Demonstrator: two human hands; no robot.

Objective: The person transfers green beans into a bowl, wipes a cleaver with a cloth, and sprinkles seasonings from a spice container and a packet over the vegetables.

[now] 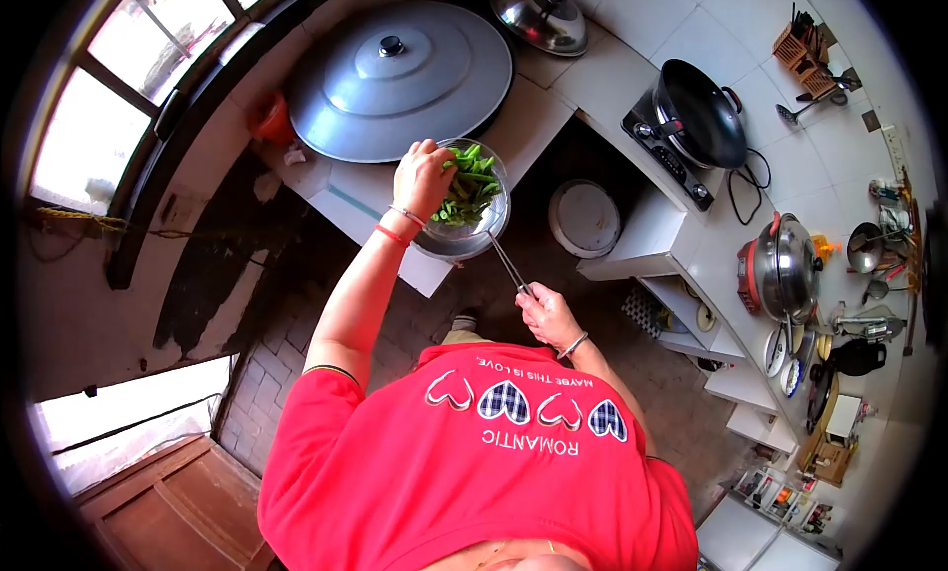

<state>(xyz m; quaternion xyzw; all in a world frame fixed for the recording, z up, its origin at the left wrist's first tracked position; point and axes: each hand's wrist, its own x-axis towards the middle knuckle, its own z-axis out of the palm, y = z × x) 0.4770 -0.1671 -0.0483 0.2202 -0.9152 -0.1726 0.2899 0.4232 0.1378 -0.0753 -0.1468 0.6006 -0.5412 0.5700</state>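
Note:
A clear bowl (500, 217) sits near the counter edge with green vegetables (472, 181) inside. My left hand (424, 181) is over the bowl's left side, its fingers curled closed against the greens. What those fingers hold is hidden. Closer to my body, my right hand (550, 316) is closed around the end of a thin metal handle (509, 265). The far end of this handle meets the bowl's lower right rim, and I cannot make out what it belongs to.
A large grey lid (434, 73) lies just beyond the bowl. An orange-red container (271, 120) stands at its left. To the right are a black wok (703, 117) on a cooktop (657, 147) and a lidded pot (787, 265). A round pale lid (585, 219) is lower down.

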